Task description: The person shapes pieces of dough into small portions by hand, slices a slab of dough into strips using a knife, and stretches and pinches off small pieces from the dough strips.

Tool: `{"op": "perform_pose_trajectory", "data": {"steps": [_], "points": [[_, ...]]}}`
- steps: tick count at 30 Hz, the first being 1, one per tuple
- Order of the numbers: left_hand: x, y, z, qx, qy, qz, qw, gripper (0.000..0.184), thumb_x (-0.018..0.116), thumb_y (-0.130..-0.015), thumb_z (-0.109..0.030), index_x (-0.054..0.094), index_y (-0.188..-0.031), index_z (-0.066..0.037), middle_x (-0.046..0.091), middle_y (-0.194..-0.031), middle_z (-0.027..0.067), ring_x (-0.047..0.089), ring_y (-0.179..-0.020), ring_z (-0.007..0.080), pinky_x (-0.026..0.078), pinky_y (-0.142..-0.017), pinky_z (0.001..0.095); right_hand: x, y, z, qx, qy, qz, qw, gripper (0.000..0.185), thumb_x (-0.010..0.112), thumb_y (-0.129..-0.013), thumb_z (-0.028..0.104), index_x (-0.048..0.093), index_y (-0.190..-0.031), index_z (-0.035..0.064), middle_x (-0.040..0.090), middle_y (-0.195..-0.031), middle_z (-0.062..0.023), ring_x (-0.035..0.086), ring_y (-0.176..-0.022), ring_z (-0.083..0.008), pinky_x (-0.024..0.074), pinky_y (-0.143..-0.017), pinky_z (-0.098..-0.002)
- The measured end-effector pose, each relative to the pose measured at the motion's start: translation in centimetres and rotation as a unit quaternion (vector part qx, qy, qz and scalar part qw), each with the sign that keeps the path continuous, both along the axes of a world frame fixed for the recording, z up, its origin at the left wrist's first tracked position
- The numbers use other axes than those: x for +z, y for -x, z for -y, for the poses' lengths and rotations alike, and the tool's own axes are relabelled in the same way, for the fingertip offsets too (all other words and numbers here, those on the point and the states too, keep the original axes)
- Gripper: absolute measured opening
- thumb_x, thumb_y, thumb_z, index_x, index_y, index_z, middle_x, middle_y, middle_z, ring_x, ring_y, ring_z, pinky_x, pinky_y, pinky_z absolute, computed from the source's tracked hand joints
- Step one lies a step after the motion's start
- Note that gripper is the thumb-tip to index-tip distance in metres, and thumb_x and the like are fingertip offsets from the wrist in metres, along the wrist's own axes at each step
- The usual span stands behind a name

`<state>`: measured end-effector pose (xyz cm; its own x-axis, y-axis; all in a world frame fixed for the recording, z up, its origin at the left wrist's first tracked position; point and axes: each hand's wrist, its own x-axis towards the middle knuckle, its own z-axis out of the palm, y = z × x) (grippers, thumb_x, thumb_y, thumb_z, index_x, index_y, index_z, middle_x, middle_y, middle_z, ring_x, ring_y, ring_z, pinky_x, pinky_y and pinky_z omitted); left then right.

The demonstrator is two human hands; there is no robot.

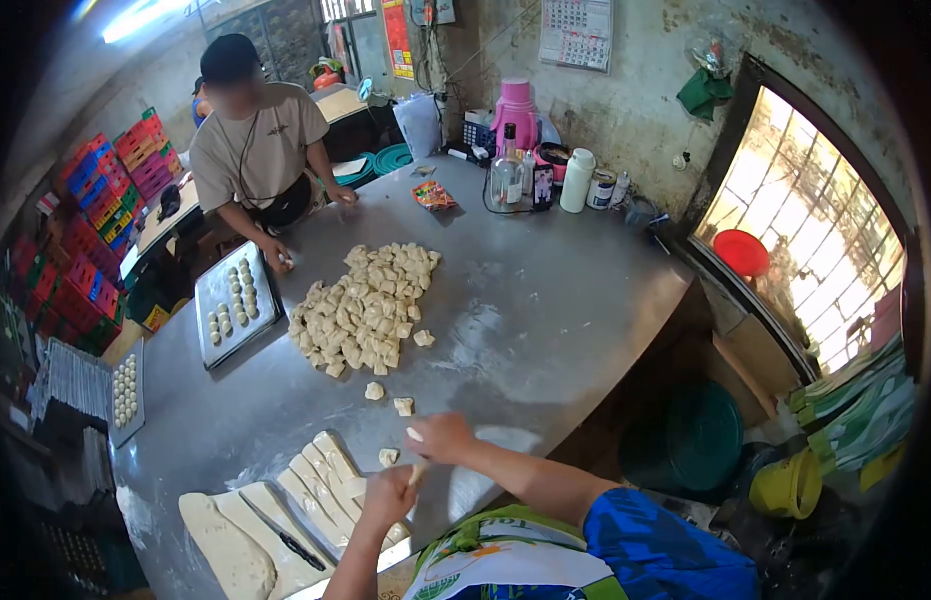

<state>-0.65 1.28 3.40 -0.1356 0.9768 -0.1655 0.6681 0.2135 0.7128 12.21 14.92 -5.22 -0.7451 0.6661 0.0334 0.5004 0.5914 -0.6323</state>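
My left hand (388,497) is closed around a strip of dough (418,473), whose end sticks out above the fist. Just above it, my right hand (443,439) is closed, with a pale bit of dough (415,434) showing at its fingertips. Small cut lumps, such as a dough lump (388,457), lie on the steel table beside my hands. To the left are several cut dough strips (320,482) and an uncut dough slab (225,545). A knife (303,551) with a black handle rests on the dough.
A big heap of dough pieces (365,305) sits mid-table (545,310). Across from me, a co-worker (255,150) stands by a tray (207,330) of dough balls. Bottles, including a white bottle (577,181), and a pink jug (513,108) line the wall side. Another tray (126,400) is at left.
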Motion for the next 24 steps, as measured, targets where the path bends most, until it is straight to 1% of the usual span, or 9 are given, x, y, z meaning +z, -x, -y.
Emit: {"op": "perform_pose_trajectory", "data": {"steps": [3, 6, 9, 13, 15, 16, 18, 21, 24], "points": [[1.3, -0.9, 1.7, 0.014, -0.130, 0.166, 0.977, 0.034, 0.057, -0.079, 0.005, 0.070, -0.110, -0.001, 0.072, -0.094, 0.0112, 0.067, -0.080, 0.0245, 0.050, -0.075, 0.0293, -7.2, -1.9, -2.6, 0.027, -0.061, -0.031, 0.997, 0.041, 0.070, -0.083, 0.041, 0.059, -0.106, 0.0082, 0.065, -0.098, -0.0094, 0.062, -0.089, -0.0320, 0.0480, -0.077, -0.0420], [-1.0, -0.6, 1.0, 0.078, -0.237, 0.096, 0.964, 0.033, 0.057, -0.079, 0.004, 0.070, -0.109, 0.000, 0.072, -0.094, 0.0111, 0.066, -0.081, 0.0246, 0.050, -0.076, 0.0295, 0.7, -0.5, 1.4, 0.014, -0.057, -0.005, 0.998, 0.047, 0.070, -0.083, 0.040, 0.059, -0.115, 0.0075, 0.065, -0.102, -0.0100, 0.062, -0.093, -0.0322, 0.0484, -0.078, -0.0446], [-3.0, 0.5, -0.7, 0.133, -0.344, 0.027, 0.929, 0.032, 0.057, -0.079, 0.003, 0.070, -0.109, 0.001, 0.072, -0.095, 0.0109, 0.066, -0.082, 0.0248, 0.050, -0.076, 0.0297, 3.8, 0.9, 2.3, 0.113, 0.016, -0.046, 0.992, 0.052, 0.069, -0.084, 0.039, 0.059, -0.124, 0.0077, 0.065, -0.099, -0.0118, 0.063, -0.090, -0.0322, 0.0489, -0.076, -0.0435], [-4.1, 3.9, 0.1, 0.096, -0.120, 0.238, 0.959, 0.032, 0.058, -0.078, 0.002, 0.069, -0.108, 0.003, 0.072, -0.095, 0.0114, 0.066, -0.083, 0.0252, 0.051, -0.077, 0.0303, 5.6, 2.1, 2.0, 0.171, 0.032, -0.221, 0.960, 0.045, 0.068, -0.085, 0.037, 0.062, -0.120, 0.0079, 0.065, -0.094, -0.0119, 0.063, -0.087, -0.0313, 0.0486, -0.074, -0.0412], [-6.3, 3.4, 0.3, 0.132, -0.136, 0.373, 0.908, 0.033, 0.059, -0.075, 0.001, 0.069, -0.106, 0.004, 0.072, -0.092, 0.0122, 0.064, -0.078, 0.0258, 0.051, -0.076, 0.0310, 5.1, 1.6, 2.7, 0.126, 0.026, -0.184, 0.974, 0.042, 0.067, -0.086, 0.036, 0.063, -0.117, 0.0077, 0.065, -0.093, -0.0117, 0.063, -0.086, -0.0311, 0.0483, -0.073, -0.0408], [-6.8, 3.0, 0.4, 0.128, -0.137, 0.372, 0.909, 0.033, 0.059, -0.075, 0.001, 0.069, -0.106, 0.004, 0.072, -0.092, 0.0122, 0.064, -0.078, 0.0258, 0.051, -0.076, 0.0310, 4.8, 1.4, 3.2, 0.082, 0.020, -0.149, 0.985, 0.040, 0.066, -0.086, 0.036, 0.064, -0.114, 0.0076, 0.065, -0.092, -0.0115, 0.063, -0.085, -0.0309, 0.0480, -0.072, -0.0403], [-7.6, 1.7, 1.0, 0.103, -0.008, 0.065, 0.993, 0.036, 0.060, -0.074, 0.001, 0.068, -0.109, 0.002, 0.071, -0.091, 0.0126, 0.063, -0.074, 0.0271, 0.050, -0.074, 0.0325, 3.9, 1.0, 4.1, -0.004, 0.015, -0.075, 0.997, 0.034, 0.065, -0.087, 0.034, 0.065, -0.108, 0.0074, 0.065, -0.090, -0.0112, 0.063, -0.083, -0.0305, 0.0475, -0.070, -0.0394], [-3.4, -0.7, 0.9, 0.022, -0.111, 0.099, 0.989, 0.035, 0.060, -0.074, 0.000, 0.069, -0.107, 0.002, 0.070, -0.089, 0.0126, 0.062, -0.073, 0.0277, 0.050, -0.072, 0.0334, 2.6, 0.2, 1.2, 0.009, 0.002, 0.127, 0.992, 0.029, 0.064, -0.088, 0.034, 0.066, -0.101, 0.0079, 0.064, -0.088, -0.0092, 0.062, -0.082, -0.0290, 0.0470, -0.070, -0.0395], [-1.4, -0.9, 1.5, -0.057, -0.204, 0.125, 0.969, 0.034, 0.061, -0.074, 0.000, 0.069, -0.106, 0.001, 0.070, -0.087, 0.0127, 0.061, -0.071, 0.0282, 0.049, -0.071, 0.0342, -2.4, -1.3, -0.8, -0.001, -0.016, 0.037, 0.999, 0.028, 0.064, -0.088, 0.034, 0.066, -0.099, 0.0079, 0.064, -0.089, -0.0091, 0.062, -0.083, -0.0283, 0.0471, -0.071, -0.0393]]}}
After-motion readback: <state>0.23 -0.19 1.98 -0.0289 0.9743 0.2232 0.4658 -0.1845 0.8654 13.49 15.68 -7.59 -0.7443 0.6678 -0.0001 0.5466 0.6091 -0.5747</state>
